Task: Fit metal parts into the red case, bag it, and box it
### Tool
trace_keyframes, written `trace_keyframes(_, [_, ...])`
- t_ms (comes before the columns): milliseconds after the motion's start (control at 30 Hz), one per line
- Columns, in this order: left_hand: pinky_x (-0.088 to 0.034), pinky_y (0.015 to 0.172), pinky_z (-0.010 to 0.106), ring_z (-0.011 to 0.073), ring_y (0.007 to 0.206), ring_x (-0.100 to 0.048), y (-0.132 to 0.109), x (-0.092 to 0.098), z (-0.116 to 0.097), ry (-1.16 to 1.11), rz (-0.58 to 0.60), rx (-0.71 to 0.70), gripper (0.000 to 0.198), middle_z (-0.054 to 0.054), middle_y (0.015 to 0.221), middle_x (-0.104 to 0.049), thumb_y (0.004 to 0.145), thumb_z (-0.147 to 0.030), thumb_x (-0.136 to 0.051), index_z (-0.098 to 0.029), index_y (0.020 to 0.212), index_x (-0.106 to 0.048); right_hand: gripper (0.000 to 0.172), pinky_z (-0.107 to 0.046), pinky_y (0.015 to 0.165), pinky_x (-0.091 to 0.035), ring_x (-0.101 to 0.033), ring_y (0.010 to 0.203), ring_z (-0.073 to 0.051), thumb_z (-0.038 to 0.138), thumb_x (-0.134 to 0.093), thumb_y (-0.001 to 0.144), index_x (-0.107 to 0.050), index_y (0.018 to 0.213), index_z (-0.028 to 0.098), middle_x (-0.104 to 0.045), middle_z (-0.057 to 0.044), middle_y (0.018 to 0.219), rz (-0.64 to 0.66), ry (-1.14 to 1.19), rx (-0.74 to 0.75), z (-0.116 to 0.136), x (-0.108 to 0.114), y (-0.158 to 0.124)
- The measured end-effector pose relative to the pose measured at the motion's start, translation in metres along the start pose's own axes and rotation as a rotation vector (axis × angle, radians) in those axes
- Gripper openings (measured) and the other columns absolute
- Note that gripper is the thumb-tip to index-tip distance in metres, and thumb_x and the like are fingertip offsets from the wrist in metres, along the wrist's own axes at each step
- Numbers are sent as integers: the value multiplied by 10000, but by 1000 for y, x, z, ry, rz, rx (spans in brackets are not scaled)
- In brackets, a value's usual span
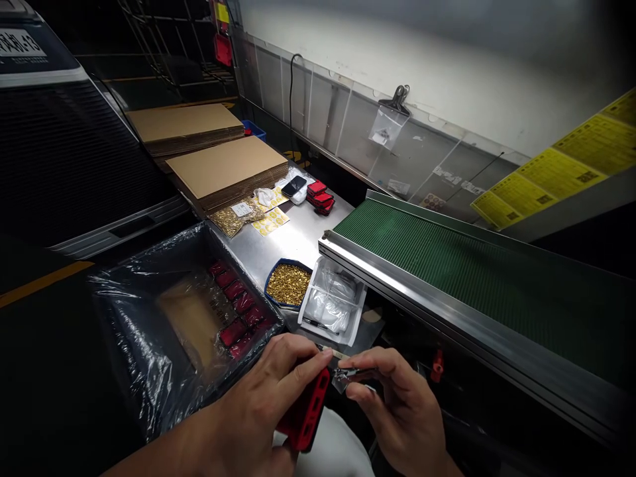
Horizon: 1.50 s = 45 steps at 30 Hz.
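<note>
Fitting a small piece to a red case
The left hand (271,391) is gripping the red case (305,414) upright off the counter's near edge; the right hand (392,397) is pinching a small clear packet (348,376) just beside the case's top.

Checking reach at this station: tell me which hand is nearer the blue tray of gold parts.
Left. The left hand sits just below the blue tray; the right hand is farther off, below and right.

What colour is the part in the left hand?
Red, with black openings; the red part shows in the head view.
</note>
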<state>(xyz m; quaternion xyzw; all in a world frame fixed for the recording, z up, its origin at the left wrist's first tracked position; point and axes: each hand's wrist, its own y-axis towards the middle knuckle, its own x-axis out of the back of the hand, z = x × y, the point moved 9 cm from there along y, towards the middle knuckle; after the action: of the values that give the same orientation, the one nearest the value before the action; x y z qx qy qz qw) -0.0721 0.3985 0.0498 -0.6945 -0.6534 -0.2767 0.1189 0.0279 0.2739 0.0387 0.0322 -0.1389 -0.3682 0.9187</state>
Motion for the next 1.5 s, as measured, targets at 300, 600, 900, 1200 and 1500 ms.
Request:
trace_keyframes(300, [-439, 1096, 420, 296, 1301, -414, -6, -4, 14, -43, -33, 77, 961, 99, 1390, -378, 542, 3, -548, -255, 1442, -327, 197, -294, 759, -593, -688, 848, -177, 299, -629, 887, -602, 1064, 216, -690, -63, 992, -181, 116, -208, -41, 12, 1])
trace_keyframes(600, [-439, 1089, 473, 325, 1251, -521, -68, -58, 121, -398, -45, 693, 803, 60, 1326, -563, 593, -194, -725, -308, 1303, -369, 487, -327, 690, -564, -663, 755, -190, 543, -604, 843, -578, 1120, 144, -686, -71, 875, -684, -391, -335, -127, 151, -2])
trace_keyframes(900, [-555, 893, 379, 295, 993, -665, -97, -50, 169, -672, -300, 884, 605, 43, 1013, -712, 826, -719, -508, -240, 1185, -596, 351, -385, 704, -423, -573, 782, -235, 513, -662, 758, -653, 893, 189, -629, -73, 901, -667, -852, -358, -107, 202, 9])
trace_keyframes(1200, [-411, 524, 205, 137, 573, -419, -113, -50, 228, -859, -519, 793, 483, -19, 605, -476, 764, -589, -707, -178, 599, -516, 352, -343, 627, -343, -523, 689, -208, 544, -542, 837, -560, 933, 206, -594, -36, 806, -709, -942, -473, -98, 200, -9])
trace_keyframes(1500, [-483, 941, 464, 338, 979, -659, -66, -88, 149, -1885, -248, 784, 509, 183, 1024, -698, 929, -512, -494, -94, 1181, -638, 463, -301, 520, -418, -516, 530, -148, 642, -504, 830, -537, 926, 190, -645, -41, 774, -399, -347, -681, -153, 97, -16])
